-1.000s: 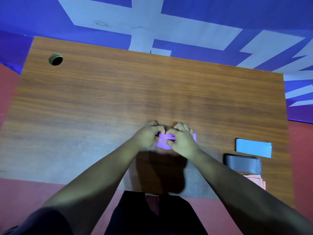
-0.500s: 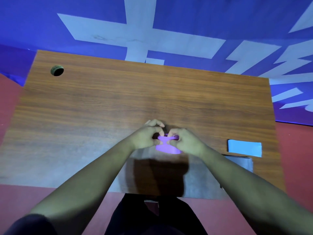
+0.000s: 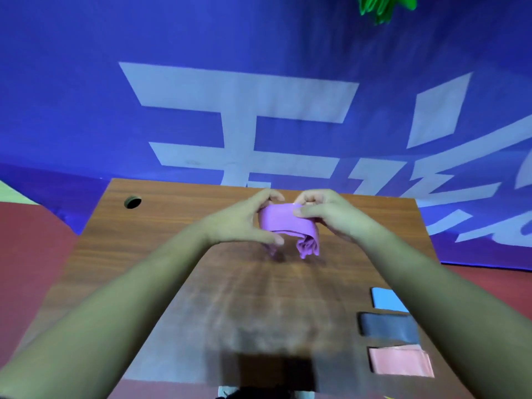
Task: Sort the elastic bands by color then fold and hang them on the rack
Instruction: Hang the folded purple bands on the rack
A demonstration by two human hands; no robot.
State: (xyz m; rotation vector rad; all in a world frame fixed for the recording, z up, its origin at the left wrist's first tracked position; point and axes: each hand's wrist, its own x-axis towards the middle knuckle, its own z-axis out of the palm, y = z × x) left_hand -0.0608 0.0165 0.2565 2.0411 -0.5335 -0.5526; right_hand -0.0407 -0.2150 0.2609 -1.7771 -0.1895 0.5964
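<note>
Purple and glossy, the folded elastic band [image 3: 283, 226] is being held up in the air above the far half of the table [image 3: 161, 254], clear of the wood, between both hands. The left hand [image 3: 244, 223] is cupping its left end, thumb underneath and fingers curled over the top, while the right hand [image 3: 325, 216] is pinching the upper right edge between thumb and forefinger; both are gripping the band, neither is loose. The band's long axis is running left to right across the gap between the hands, with a bunched tail drooping from its right end toward the table. What is probably hanging bands is showing as something green [image 3: 385, 7] at the very top of the view, far up and to the right of the hands, against the blue banner [image 3: 86, 96]; the rack itself is not visible. So the coming move is likely turning on that direction: the purple band is sitting low and centre, the hanging place far and up to the right, which is putting the right hand on the nearer side. Three more folded bands, blue [image 3: 387, 300], dark grey [image 3: 388, 326] and pink [image 3: 400, 361], are lying in a column at the near right of the table, well apart from the hands.
</note>
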